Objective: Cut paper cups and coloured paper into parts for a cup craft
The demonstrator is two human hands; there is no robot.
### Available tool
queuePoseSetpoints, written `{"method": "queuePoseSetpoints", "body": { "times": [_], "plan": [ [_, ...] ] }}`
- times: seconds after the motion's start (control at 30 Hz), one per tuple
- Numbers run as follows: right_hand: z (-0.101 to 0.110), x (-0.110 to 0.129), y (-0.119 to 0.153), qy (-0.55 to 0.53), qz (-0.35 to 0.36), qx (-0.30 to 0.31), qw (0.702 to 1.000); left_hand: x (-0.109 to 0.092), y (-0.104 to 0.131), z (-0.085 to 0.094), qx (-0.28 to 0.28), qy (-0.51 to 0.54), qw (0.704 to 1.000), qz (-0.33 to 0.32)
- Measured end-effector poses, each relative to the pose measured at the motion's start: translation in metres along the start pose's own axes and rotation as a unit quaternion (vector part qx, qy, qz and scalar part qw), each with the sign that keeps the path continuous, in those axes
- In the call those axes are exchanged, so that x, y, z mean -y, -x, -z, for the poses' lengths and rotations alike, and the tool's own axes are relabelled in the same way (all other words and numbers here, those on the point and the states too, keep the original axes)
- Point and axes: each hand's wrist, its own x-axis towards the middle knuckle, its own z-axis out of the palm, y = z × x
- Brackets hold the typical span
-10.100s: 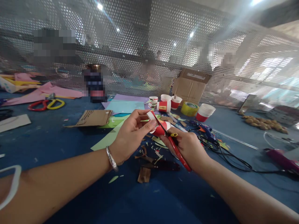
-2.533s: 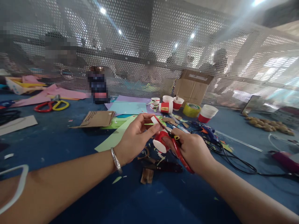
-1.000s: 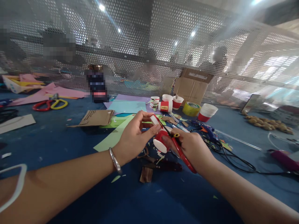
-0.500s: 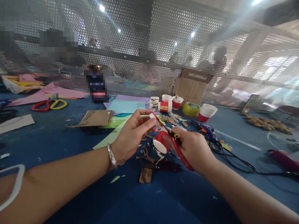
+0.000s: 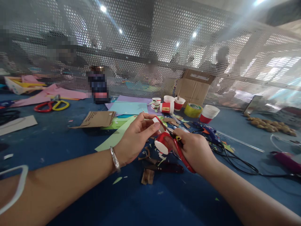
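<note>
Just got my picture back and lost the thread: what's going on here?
One person is working bare-handed. The left hand pinches a white-and-red strip, and the right hand holds red-handled scissors with their blades at the strip. A red paper cup sits against the right thumb; I can't tell whether the strip is joined to it. A brown scrap lies nearby on the blue table.

Head-worn view — forward and down, close over the blue table
</note>
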Motion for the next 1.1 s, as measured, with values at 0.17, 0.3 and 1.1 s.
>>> {"method": "queuePoseSetpoints", "body": {
  "times": [0.17, 0.3, 1.1],
  "plan": [
    [0.0004, -0.0008, -0.001, 0.024, 0.012, -0.011, 1.0, 0.0023, 0.0011, 0.0009, -0.006, -0.022, 1.0, -0.014],
    [-0.0008, -0.0016, -0.0006, 0.029, 0.026, -0.025, 0.999, 0.002, 0.001, 0.0005, -0.02, -0.039, 0.999, -0.021],
    [-0.0066, -0.0061, -0.0006, -0.039, 0.041, -0.001, 0.998, -0.0026, -0.0026, 0.0055, 0.016, -0.037, 0.999, -0.028]
  ]
}}
